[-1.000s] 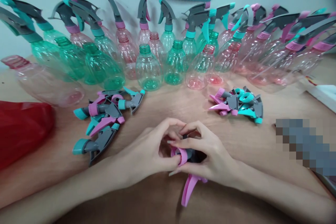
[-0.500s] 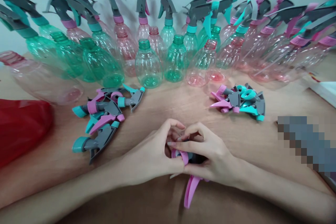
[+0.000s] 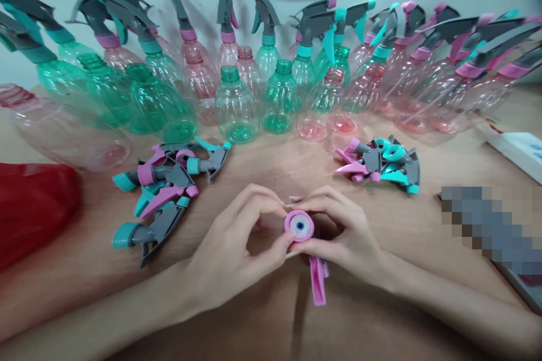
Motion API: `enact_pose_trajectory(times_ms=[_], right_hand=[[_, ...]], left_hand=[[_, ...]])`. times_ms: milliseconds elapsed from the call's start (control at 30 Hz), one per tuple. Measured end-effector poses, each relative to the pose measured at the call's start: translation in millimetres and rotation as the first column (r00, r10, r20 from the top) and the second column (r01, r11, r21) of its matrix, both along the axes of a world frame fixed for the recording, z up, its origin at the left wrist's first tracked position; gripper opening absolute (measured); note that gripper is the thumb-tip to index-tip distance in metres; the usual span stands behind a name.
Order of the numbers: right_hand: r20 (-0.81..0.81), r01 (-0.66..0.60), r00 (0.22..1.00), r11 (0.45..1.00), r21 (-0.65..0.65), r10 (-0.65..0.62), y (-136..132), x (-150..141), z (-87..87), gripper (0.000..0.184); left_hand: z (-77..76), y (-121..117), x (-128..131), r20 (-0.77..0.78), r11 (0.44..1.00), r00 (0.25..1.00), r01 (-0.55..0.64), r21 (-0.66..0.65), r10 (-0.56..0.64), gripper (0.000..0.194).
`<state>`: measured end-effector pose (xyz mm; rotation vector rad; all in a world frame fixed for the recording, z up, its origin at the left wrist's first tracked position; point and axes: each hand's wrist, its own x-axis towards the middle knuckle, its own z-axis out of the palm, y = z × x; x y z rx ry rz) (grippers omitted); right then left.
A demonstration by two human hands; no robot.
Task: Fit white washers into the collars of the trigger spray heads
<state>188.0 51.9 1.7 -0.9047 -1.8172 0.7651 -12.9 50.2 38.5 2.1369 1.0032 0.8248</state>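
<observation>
Between my two hands is a trigger sprayer head (image 3: 300, 215) with a pink collar. The collar's open end faces me, showing a white disc with a dark centre hole. My left hand (image 3: 245, 237) pinches the collar's left edge between thumb and fingertips. Behind the collar, my right hand (image 3: 339, 231) is closed round the sprayer's body, which is mostly hidden. The pink trigger sticks out below the right hand, pointing down. To the left lies a pile of loose grey, pink and teal sprayer heads (image 3: 163, 194); a smaller pile of sprayer heads (image 3: 381, 163) is on the right.
Rows of green bottles (image 3: 237, 107) and pink bottles (image 3: 313, 118), some topped with sprayers, stand along the wall. A pink bottle (image 3: 63, 130) leans at far left, near a red item (image 3: 38, 208). At right are a pixelated dark object (image 3: 491, 237) and a white box (image 3: 519, 149).
The sprayer head has turned so its collar opening now faces me. My left fingers have shifted from covering the collar to its left edge, and the trigger has moved slightly right and up.
</observation>
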Motion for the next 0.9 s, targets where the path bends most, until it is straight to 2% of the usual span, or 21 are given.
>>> enact_pose_trajectory(times_ms=[100,300,433,533,600,733,900], right_hand=[[-0.013,-0.015,1.000,1.000,-0.008,0.015,-0.7,-0.6,0.1,0.033],[-0.009,-0.013,1.000,0.999,0.033,0.014,-0.9,-0.1,-1.0,0.034],[0.010,0.002,1.000,0.996,0.091,-0.003,0.0,0.6,-2.3,0.032],[0.046,0.013,0.999,0.993,0.117,-0.018,0.8,1.1,-3.2,0.032],[0.065,0.017,0.998,0.992,0.124,-0.026,1.1,1.1,-3.7,0.032],[0.080,0.023,0.996,0.991,0.132,-0.034,0.7,0.1,-3.4,0.030],[0.114,-0.005,0.993,0.993,0.120,-0.009,0.1,-0.1,-1.8,0.031]], left_hand=[[-1.3,-0.5,-1.4,-0.084,0.985,0.996,0.044,0.166,-0.030,0.021],[-8.6,-0.3,-2.5,-0.104,0.966,0.994,0.070,0.251,-0.045,0.030],[-8.9,-1.2,-3.0,-0.256,0.906,0.966,0.092,0.413,0.019,0.026],[-7.5,-4.2,-2.3,-0.349,0.873,0.936,0.134,0.469,0.044,0.025],[-6.6,-6.5,-1.3,-0.350,0.890,0.936,0.125,0.439,0.042,0.023],[-6.3,-7.7,1.3,-0.243,0.968,0.970,0.052,0.244,0.009,0.019],[-7.2,-2.8,3.4,-0.128,0.989,0.992,0.018,0.147,0.001,0.022]])
